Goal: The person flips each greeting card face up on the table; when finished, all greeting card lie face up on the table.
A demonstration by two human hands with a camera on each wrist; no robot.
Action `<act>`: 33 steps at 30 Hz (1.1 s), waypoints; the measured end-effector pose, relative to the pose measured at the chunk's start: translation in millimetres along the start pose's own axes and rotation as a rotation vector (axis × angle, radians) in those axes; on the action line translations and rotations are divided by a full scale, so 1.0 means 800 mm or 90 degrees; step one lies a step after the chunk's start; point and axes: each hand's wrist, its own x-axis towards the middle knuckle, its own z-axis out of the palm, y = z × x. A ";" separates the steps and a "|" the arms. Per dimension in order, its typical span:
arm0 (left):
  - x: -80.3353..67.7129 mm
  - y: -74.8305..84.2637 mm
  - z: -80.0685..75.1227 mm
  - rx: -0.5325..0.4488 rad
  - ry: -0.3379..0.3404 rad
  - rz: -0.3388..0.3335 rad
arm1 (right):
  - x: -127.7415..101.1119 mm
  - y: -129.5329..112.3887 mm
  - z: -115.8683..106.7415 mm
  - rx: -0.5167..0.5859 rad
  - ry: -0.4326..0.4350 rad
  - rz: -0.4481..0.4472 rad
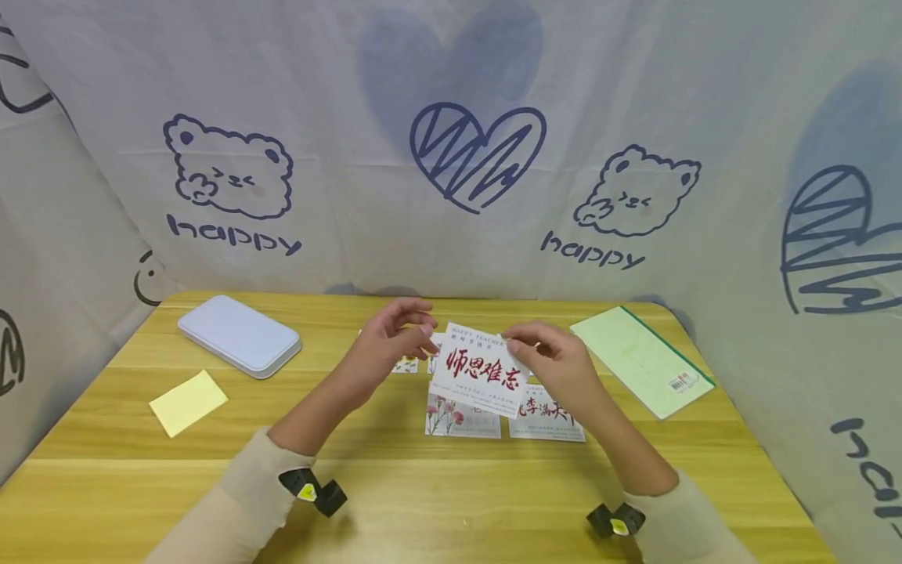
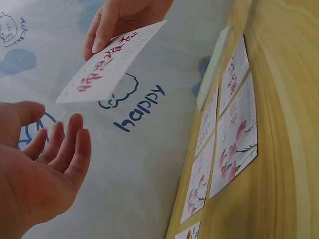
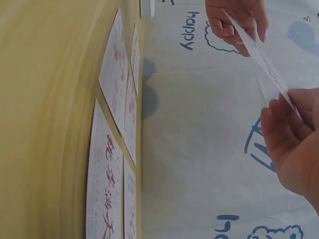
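Card pinched aloft, left hand apparently clear

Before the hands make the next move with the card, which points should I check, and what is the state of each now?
1. Right hand holds the lifted card: ok, its fingers pinch one edge.
2. Left hand also holds the card: not ok; in the left wrist view its palm is open and apart from the card.
3. Card is clear of the table: ok, it is raised above the cards lying there.
4. Printed side readable: ok, the red characters face the head camera.
5. Cards on the table lie flat: ok, as far as they show.
6. Free spot for the card among them: cannot tell, the hands and the card hide part of the row.
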 end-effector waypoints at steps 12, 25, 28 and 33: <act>-0.002 -0.007 0.007 0.155 -0.044 -0.037 | 0.001 0.003 0.008 -0.044 -0.043 0.003; 0.000 -0.006 0.003 0.149 -0.052 -0.046 | -0.002 0.007 0.007 -0.061 -0.042 0.017; 0.001 -0.006 0.002 0.161 -0.049 -0.047 | -0.001 0.008 0.007 -0.062 -0.038 0.016; -0.001 -0.005 -0.005 0.181 -0.043 -0.048 | 0.003 0.010 0.010 -0.057 -0.033 0.025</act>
